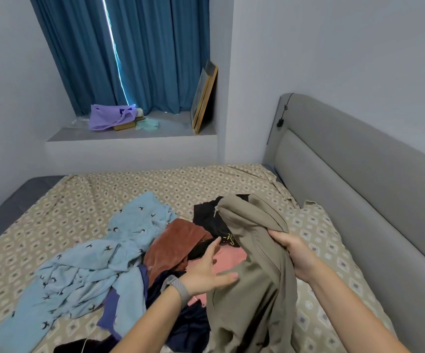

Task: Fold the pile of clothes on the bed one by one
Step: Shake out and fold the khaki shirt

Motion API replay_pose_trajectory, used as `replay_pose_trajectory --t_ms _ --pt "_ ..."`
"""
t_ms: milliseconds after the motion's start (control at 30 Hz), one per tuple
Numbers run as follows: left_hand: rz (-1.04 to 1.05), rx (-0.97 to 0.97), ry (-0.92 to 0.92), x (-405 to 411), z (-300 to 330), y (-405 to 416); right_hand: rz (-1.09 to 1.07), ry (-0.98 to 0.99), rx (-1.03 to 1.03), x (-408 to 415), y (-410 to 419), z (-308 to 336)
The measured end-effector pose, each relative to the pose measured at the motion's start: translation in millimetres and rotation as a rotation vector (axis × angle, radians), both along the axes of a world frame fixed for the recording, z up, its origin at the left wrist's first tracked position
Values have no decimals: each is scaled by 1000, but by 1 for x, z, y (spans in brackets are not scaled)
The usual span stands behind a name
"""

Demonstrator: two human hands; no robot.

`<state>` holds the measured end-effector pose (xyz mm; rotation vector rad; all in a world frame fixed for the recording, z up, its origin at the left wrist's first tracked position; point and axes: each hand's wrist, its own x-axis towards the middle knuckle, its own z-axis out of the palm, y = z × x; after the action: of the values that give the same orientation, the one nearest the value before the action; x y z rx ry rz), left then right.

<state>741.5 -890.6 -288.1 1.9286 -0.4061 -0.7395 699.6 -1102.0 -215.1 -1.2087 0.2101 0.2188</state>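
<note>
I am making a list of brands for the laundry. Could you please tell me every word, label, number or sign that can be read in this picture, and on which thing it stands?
No text can be read.
Black garment: a yellow-green mark near its edge, too small and crumpled to read.
Purple bag on the window ledge: a dark printed shape, not legible.
Light blue garment: only small dark bird figures, no letters.

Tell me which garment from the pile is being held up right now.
The khaki garment. The right hand grips its bunched top, lifting it above the pile, while the light blue bird-print piece and rust-brown one lie flat on the bed.
</note>
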Motion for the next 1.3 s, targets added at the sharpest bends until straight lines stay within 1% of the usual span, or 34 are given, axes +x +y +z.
replay_pose_trajectory --t_ms 33,100,200,233,300,400,500,567,633,700,800,833,900,933,967,1000,1033,1067,1100,1133,1200,1233,1300 --pt "27 -47 52 -1 -3 -7 -33 -25 -15 2 4 2" --pt "31 -65 116 -6 -4 -19 -170 -69 -37 13 14 10" --pt "-63 -70 82 -16 -26 -26 -311 -29 92 34 27 31" --pt "-42 -69 89 -20 -34 -25 -321 -19 123 41 28 38" --pt "84 -92 129 -23 -38 -20 -321 -36 166 52 27 52" --pt "307 -105 126 -13 -32 -6 -329 -47 204 63 12 61" --pt "503 -274 201 2 -29 5 -305 36 113 75 -13 47" --pt "612 -395 236 10 -18 7 -280 104 -22 78 -23 28" --pt "658 -478 205 17 -8 7 -272 131 -251 74 -30 6" --pt "663 -491 100 22 5 6 -216 117 -448 66 -33 -11" --pt "660 -476 -28 28 20 3 -70 110 -677 56 -39 -28" --pt "646 -493 -60 29 28 0 -6 126 -808 53 -39 -27" --pt "625 -525 -108 30 43 -7 127 187 -1180 46 -38 -16" --pt "602 -535 -139 31 51 -10 130 159 -1277 44 -34 -11" --pt "564 -538 -178 31 60 -13 99 65 -1243 42 -29 -8" --pt "505 -527 -233 32 66 -17 69 -30 -1082 40 -22 -4" --pt "438 -503 -288 31 75 -21 63 -121 -844 39 -17 0" --pt "364 -463 -341 32 80 -25 102 -208 -616 39 -10 1" --pt "291 -421 -384 32 85 -30 167 -269 -487 38 -2 1" --pt "229 -381 -415 34 85 -35 222 -326 -463 38 4 2" --pt "169 -328 -451 34 85 -40 240 -397 -598 41 14 6" --pt "173 -334 -439 35 84 -40 228 -413 -673 44 14 8" --pt "213 -385 -363 35 73 -32 233 -432 -730 46 11 10"
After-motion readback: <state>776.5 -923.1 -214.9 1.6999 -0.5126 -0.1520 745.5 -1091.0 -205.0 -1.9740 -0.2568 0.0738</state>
